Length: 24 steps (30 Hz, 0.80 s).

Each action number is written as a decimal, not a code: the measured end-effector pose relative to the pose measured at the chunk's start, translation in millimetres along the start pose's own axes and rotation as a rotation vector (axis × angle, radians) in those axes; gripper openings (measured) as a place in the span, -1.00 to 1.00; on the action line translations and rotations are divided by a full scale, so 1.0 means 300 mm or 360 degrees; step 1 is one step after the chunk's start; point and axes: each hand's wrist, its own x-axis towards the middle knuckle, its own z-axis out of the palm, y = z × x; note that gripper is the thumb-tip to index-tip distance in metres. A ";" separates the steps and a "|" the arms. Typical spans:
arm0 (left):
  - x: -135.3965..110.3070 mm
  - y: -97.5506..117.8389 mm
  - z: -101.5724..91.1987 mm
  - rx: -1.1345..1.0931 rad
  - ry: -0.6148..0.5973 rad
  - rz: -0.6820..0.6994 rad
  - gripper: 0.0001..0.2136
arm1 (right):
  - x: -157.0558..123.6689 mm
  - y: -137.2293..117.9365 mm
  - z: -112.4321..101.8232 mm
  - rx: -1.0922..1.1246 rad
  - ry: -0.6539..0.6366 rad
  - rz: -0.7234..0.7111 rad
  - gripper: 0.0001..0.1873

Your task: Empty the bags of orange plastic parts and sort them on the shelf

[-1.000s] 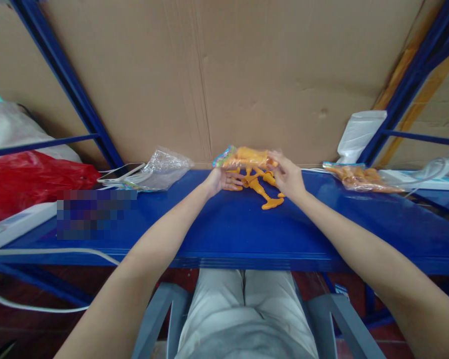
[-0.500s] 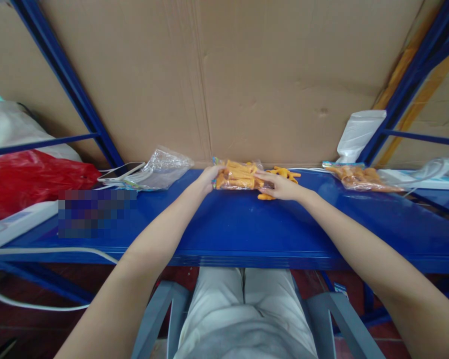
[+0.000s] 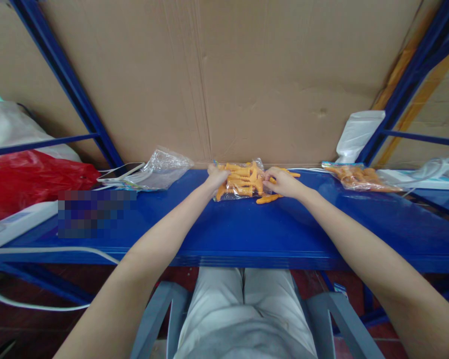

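Note:
A clear plastic bag [image 3: 241, 187] filled with several orange plastic pieces lies at the back of the blue shelf, near the cardboard. My left hand [image 3: 217, 176] grips its left end, with fingers over the top. At the right end, my right hand [image 3: 283, 183] has its fingers curled against the bag's edge; the fingertips are partly hidden among orange pieces. A loose orange piece [image 3: 268, 199] lies on the shelf just in front of my right hand. Another orange piece [image 3: 292, 173] pokes out behind that hand.
An empty-looking clear bag [image 3: 168, 169] and a phone [image 3: 120, 171] lie to the left, by a red plastic bag [image 3: 37, 179]. Another bag of orange pieces [image 3: 359, 177] rests at the right, below a white pouch [image 3: 359, 134]. Blue posts [image 3: 69, 85] frame the shelf [image 3: 247, 229].
The bag has been lowered flatter onto the shelf and its orange pieces show more spread out. My left hand has shifted slightly right over it; my right fingers have curled in at its edge.

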 end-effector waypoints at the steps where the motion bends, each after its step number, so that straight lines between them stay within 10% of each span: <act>1: -0.013 0.005 0.004 0.0114 0.0079 0.0011 -0.31 | 0.001 -0.004 -0.002 -0.0018 -0.0002 -0.0014 -0.88; 6: -0.078 0.023 0.005 0.0565 0.0074 0.0620 -0.26 | 0.000 -0.031 -0.015 -0.0038 -0.0027 -0.0005 -0.83; 12: -0.121 -0.013 0.044 0.0819 -0.0622 0.1324 -0.41 | -0.002 -0.050 -0.020 -0.0077 0.0054 0.0093 -0.84; 24: -0.080 -0.069 0.057 0.1043 -0.1001 0.1522 -0.44 | 0.007 -0.161 -0.083 -0.0523 0.0082 0.0936 -0.78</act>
